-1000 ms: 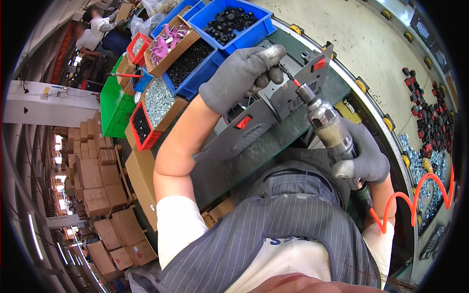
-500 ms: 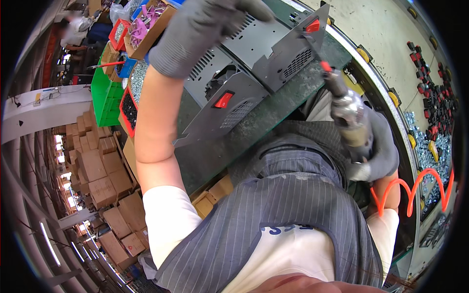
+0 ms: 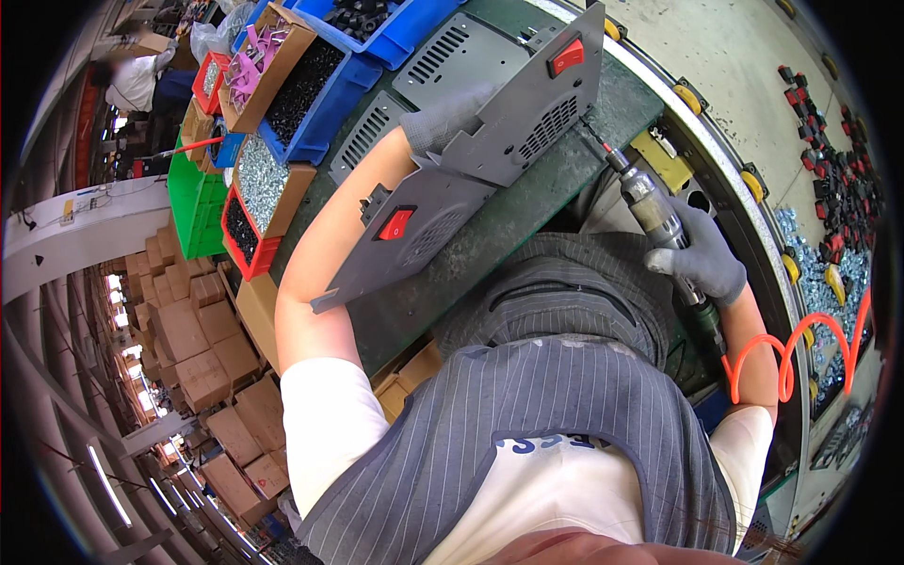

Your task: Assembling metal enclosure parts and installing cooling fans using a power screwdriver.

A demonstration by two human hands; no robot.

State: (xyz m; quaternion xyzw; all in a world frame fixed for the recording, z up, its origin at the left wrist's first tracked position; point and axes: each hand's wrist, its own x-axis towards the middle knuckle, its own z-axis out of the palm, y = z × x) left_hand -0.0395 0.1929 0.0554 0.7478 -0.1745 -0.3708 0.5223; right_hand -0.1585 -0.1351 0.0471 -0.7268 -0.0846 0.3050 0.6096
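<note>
My right hand, in a grey glove, is wrapped round a metal air screwdriver with an orange coiled hose. The driver's bit points up and left, its tip close to the outer face of a grey metal panel with a red rocker switch and a vent grid. Beside it, nearer my left arm, a second grey panel carries another red switch. My left hand, gloved too, reaches behind the upright panels; its fingers are hidden there.
Beyond my left arm stand blue bins of black parts, a cardboard box of pink parts, a box of silver screws and a green crate. Rollers and a rail run along the right. Stacked cartons fill the left.
My left hand has come down from above the panels to behind them. The panels have shifted and tilted. The driver, now steadier, has swung so its bit nears the far panel's edge.
</note>
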